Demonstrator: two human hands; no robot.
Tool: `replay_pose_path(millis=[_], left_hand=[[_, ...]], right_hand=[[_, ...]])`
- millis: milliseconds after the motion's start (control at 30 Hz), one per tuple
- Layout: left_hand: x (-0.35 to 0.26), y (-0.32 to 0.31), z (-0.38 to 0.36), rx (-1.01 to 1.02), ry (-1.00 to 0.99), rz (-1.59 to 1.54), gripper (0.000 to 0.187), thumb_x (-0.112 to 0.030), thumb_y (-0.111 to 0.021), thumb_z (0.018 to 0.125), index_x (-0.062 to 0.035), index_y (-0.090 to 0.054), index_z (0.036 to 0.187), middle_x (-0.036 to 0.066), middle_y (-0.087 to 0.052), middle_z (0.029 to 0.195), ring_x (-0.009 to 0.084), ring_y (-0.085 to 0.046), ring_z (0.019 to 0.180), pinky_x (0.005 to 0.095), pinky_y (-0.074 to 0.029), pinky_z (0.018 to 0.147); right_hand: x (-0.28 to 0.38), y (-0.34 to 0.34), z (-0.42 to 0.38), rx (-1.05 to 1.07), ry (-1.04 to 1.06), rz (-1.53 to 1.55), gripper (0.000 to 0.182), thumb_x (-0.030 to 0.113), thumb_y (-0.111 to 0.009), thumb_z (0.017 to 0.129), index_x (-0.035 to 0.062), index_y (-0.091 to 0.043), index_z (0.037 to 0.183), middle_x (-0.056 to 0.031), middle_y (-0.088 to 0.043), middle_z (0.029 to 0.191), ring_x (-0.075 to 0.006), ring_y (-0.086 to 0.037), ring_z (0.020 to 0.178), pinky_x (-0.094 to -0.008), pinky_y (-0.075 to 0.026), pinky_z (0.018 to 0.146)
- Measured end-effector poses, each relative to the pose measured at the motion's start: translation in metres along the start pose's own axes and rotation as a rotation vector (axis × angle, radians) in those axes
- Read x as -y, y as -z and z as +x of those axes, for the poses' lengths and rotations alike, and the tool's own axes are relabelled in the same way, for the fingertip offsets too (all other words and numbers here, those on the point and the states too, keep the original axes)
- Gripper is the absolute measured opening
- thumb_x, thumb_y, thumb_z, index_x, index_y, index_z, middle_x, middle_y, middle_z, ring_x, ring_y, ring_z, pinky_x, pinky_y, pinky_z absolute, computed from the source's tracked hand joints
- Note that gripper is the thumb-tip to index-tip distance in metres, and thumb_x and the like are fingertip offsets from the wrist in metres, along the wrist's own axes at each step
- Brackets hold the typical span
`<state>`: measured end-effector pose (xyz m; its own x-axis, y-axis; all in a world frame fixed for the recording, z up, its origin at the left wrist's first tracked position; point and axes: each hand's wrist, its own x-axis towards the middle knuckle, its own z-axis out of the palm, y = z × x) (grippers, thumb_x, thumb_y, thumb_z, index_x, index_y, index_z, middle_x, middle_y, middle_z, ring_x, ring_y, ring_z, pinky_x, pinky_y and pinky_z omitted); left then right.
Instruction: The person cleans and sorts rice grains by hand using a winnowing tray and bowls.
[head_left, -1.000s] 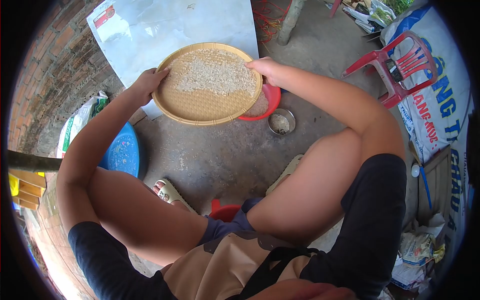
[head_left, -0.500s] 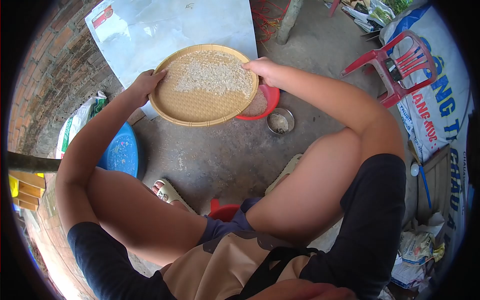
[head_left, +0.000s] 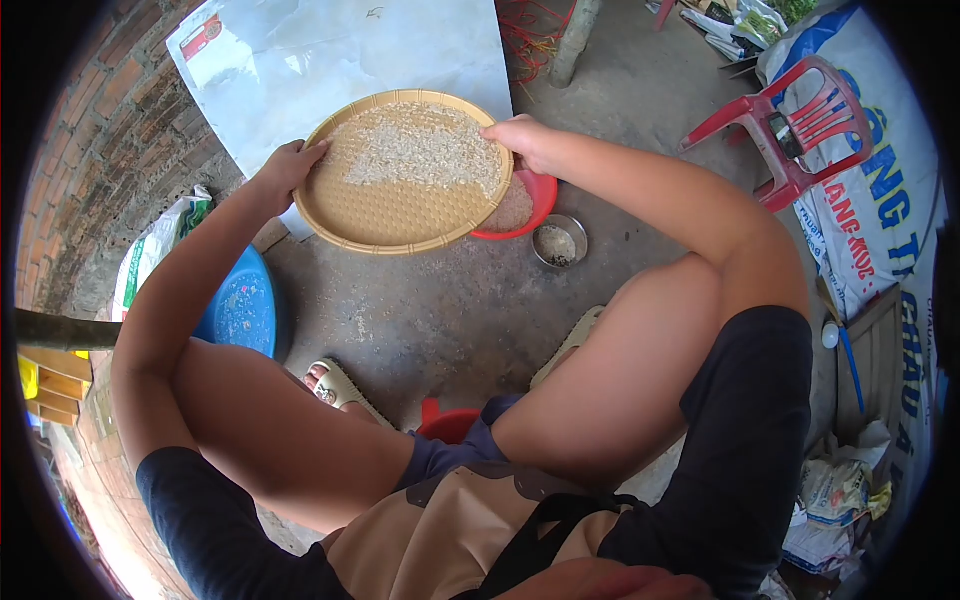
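A round woven bamboo winnowing tray (head_left: 390,215) is held up in front of me by its rim. My left hand (head_left: 290,172) is closed on the left edge, thumb on top. On the right edge my right hand (head_left: 520,142) grips the rim in the same way. Pale rice grains (head_left: 425,148) lie spread over the far half of the tray; the near half shows bare weave. Below the tray's right side, partly hidden by it, stands a red basin (head_left: 545,200) with pinkish grain in it.
A small metal bowl (head_left: 560,242) with some grain stands on the concrete floor. At left is a blue basin (head_left: 245,305). A pale board (head_left: 350,50) lies beyond the tray. A red plastic chair (head_left: 785,135) and printed sacks (head_left: 850,220) are at right, a brick wall (head_left: 110,120) at left.
The tray has shifted very slightly left, still held in both hands. The grains on it have moved a little and still lie in the far half.
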<state>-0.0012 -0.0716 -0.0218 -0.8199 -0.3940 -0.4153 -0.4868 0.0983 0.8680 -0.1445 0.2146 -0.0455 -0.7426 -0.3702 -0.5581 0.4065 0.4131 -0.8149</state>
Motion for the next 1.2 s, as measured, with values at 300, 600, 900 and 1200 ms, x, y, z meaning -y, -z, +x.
replay_pose_path(millis=[300,600,900,1200], left_hand=[[0.012,0.031,0.017,-0.014,0.038,0.143,0.036,-0.035,-0.056,0.087,0.0,-0.055,0.096,0.008,-0.058,0.079,0.0151,-0.058,0.064,0.0307,-0.05,0.057],[0.012,0.009,0.005,-0.036,0.083,0.177,0.035,-0.036,-0.05,0.089,-0.0039,-0.052,0.101,0.006,-0.056,0.082,0.0133,-0.056,0.066,0.0287,-0.048,0.052],[0.035,0.034,0.057,-0.205,0.059,0.536,0.032,-0.033,-0.047,0.089,-0.0037,-0.052,0.098,0.01,-0.058,0.08,0.0214,-0.059,0.062,0.0337,-0.048,0.053],[0.22,-0.015,0.032,-0.759,0.05,0.528,0.037,-0.038,-0.054,0.079,-0.0029,-0.056,0.091,0.019,-0.062,0.091,0.0347,-0.059,0.089,0.0418,-0.045,0.079]], right_hand=[[-0.004,-0.02,-0.024,0.158,0.028,-0.169,0.021,0.026,-0.055,0.087,0.008,-0.059,0.096,-0.003,-0.06,0.084,-0.0136,-0.054,0.072,-0.0301,-0.043,0.063],[0.018,-0.008,-0.003,-0.042,0.05,-0.243,0.019,0.014,-0.056,0.082,0.0029,-0.061,0.097,-0.0098,-0.063,0.085,-0.0196,-0.063,0.072,-0.0336,-0.051,0.057],[-0.015,-0.076,0.045,-0.51,0.303,-0.206,0.037,0.024,-0.054,0.083,-0.0061,-0.049,0.104,-0.025,-0.058,0.103,-0.0378,-0.057,0.098,-0.042,-0.045,0.084],[-0.144,-0.161,0.049,-0.541,0.245,-0.336,0.025,0.02,-0.053,0.084,-0.0002,-0.045,0.096,-0.0201,-0.055,0.097,-0.0373,-0.057,0.088,-0.0461,-0.047,0.075]])
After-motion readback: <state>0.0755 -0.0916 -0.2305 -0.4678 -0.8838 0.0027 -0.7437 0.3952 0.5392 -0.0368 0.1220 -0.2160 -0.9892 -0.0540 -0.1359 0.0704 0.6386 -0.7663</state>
